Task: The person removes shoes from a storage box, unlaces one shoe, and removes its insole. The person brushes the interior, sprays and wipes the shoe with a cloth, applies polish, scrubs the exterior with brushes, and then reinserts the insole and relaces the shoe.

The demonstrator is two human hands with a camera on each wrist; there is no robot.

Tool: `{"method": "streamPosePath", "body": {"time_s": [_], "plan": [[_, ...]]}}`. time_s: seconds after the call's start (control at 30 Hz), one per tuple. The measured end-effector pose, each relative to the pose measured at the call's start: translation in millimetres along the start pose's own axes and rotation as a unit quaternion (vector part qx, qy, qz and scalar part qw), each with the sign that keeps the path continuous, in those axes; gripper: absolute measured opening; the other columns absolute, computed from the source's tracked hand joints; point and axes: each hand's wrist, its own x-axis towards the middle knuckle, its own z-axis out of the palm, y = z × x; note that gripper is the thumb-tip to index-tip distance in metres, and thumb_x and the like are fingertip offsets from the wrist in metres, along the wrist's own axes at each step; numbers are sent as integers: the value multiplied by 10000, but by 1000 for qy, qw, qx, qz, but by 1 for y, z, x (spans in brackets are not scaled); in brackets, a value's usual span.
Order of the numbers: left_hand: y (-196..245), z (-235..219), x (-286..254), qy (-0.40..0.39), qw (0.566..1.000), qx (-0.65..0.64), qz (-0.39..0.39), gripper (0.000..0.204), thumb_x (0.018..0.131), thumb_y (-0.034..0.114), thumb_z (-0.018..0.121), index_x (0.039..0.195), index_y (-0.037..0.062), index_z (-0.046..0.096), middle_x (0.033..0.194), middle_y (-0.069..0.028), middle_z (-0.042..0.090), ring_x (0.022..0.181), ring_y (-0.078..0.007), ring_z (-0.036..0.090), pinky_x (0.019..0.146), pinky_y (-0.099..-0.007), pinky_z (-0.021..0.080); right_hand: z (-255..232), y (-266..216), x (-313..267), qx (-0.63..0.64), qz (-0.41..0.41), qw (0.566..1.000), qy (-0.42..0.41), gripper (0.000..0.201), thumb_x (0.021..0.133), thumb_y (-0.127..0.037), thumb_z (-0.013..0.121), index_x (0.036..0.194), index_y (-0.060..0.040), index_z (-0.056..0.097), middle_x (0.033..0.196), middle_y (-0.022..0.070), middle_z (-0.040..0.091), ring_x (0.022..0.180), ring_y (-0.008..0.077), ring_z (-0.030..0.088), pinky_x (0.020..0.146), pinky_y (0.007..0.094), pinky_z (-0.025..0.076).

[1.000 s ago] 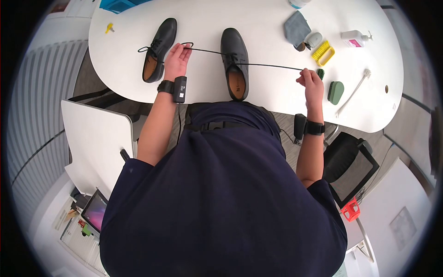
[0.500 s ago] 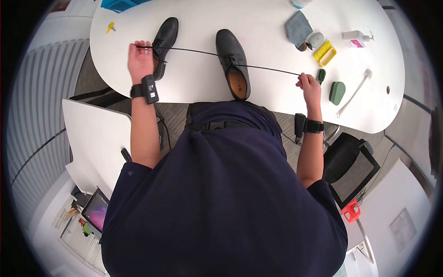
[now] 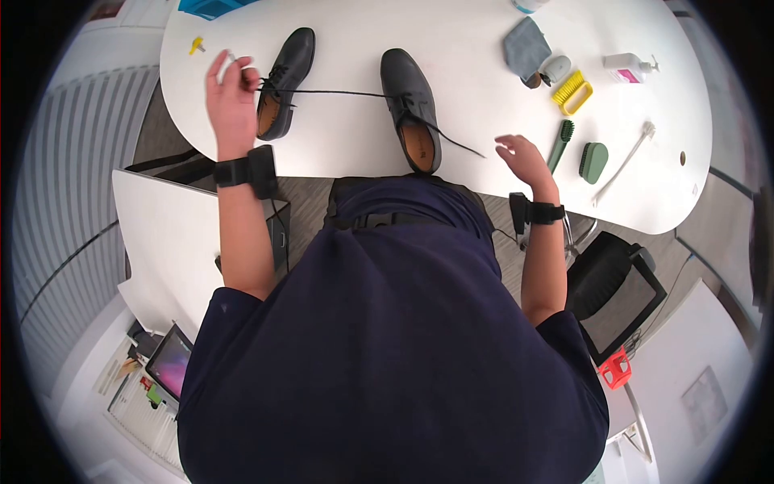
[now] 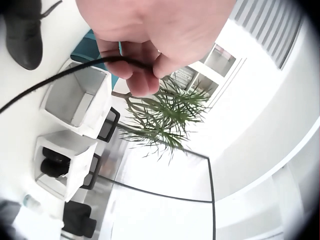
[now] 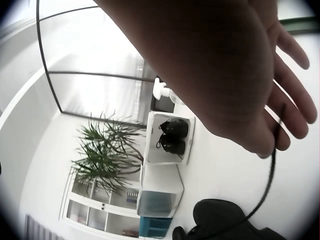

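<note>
A black lace-up shoe (image 3: 409, 77) with a tan insole stands near the table's front edge, toe pointing away. From its eyelets one black shoelace (image 3: 339, 92) runs left, across the other black shoe (image 3: 292, 60), to my left hand (image 3: 234, 101). In the left wrist view the thumb and fingers pinch this lace. My right hand (image 3: 526, 161) is held beside the shoe with its fingers loosely extended. The other lace end (image 3: 463, 147) trails off the shoe toward that hand, its tip apart from the fingers in the head view.
On the right of the white table (image 3: 347, 153) are a grey cloth (image 3: 526, 48), a yellow brush (image 3: 572, 93), green brushes (image 3: 594, 162), a white long-handled brush (image 3: 625, 168) and a pump bottle (image 3: 630, 68). White bins (image 4: 77, 100) stand at the back.
My left hand has moved left and away from me with its lace, past the other shoe. My right hand has let go of its lace end, which now hangs loose.
</note>
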Motion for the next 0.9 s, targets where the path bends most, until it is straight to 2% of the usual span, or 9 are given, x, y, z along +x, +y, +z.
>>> {"method": "streamPosePath", "body": {"time_s": [0.13, 0.2, 0.23, 0.3, 0.43, 0.53, 0.77, 0.87, 0.9], "plan": [[-24, 34, -28, -57, 990, 102, -80, 216, 977, 92, 518, 1158, -15, 568, 995, -122, 659, 758, -116, 584, 685, -239, 451, 9, -54, 29, 98, -54, 993, 39, 231, 888, -177, 600, 1072, -64, 683, 1010, 144, 676, 937, 300, 651, 827, 359, 506], [-36, 50, -42, -99, 975, 168, -110, 178, 964, 117, 545, 1085, 10, 621, 978, -77, 684, 777, -94, 610, 674, -227, 452, 22, -74, 49, 162, -135, 975, 72, 221, 889, -137, 595, 1078, -61, 680, 992, 138, 675, 935, 298, 652, 828, 359, 506], [-40, 55, -49, -93, 974, 170, -116, 178, 964, 117, 545, 1085, 10, 621, 978, -77, 684, 777, -94, 610, 674, -227, 452, 29, -84, 58, 163, -133, 975, 64, 221, 889, -137, 595, 1078, -61, 680, 992, 138, 675, 935, 298, 652, 828, 359, 506], [-47, 65, -58, -167, 951, 194, -172, 176, 966, 115, 543, 1088, 10, 616, 969, -60, 664, 825, -97, 591, 710, -229, 456, 40, -101, 75, 209, -141, 965, 73, 228, 888, -157, 604, 1082, -58, 673, 990, 133, 666, 934, 299, 652, 828, 361, 509], [-70, 66, -65, -197, 936, 206, -208, 161, 962, 121, 543, 1059, 23, 627, 929, -36, 651, 831, -94, 593, 720, -232, 462, 61, -124, 95, 166, -87, 981, 55, 237, 884, -170, 614, 1090, -63, 663, 996, 133, 653, 934, 309, 641, 828, 372, 513], [-85, 67, -59, -251, 902, 238, -259, 155, 956, 117, 537, 1050, 30, 625, 918, -20, 636, 868, -96, 602, 728, -238, 476, 65, -135, 101, 78, -76, 992, 56, 224, 877, -178, 623, 1073, -76, 661, 1036, 125, 637, 983, 312, 615, 846, 384, 510], [-144, 70, -54, -283, 903, 178, -270, 144, 935, 139, 560, 1019, 42, 628, 931, -30, 639, 871, -110, 635, 674, -272, 505, 76, -148, 80, 45, -75, 992, 90, 150, 855, -137, 622, 986, -82, 670, 1079, 109, 623, 1049, 311, 579, 863, 397, 501], [-151, 72, -49, -322, 871, 258, -269, 135, 931, 148, 555, 1007, 60, 622, 943, -43, 624, 849, -170, 643, 694, -297, 506, 81, -145, 88, 57, -77, 990, 106, 128, 855, -128, 616, 957, -72, 670, 1056, 121, 629, 1026, 316, 588, 850, 405, 505], [-159, 69, -49, -333, 872, 293, -207, 124, 924, 147, 552, 992, 63, 614, 947, -57, 614, 835, -214, 636, 698, -321, 503, 83, -144, 92, 68, -68, 990, 107, 118, 857, -124, 612, 941, -65, 670, 1045, 128, 632, 1015, 318, 592, 843, 409, 507]]}}
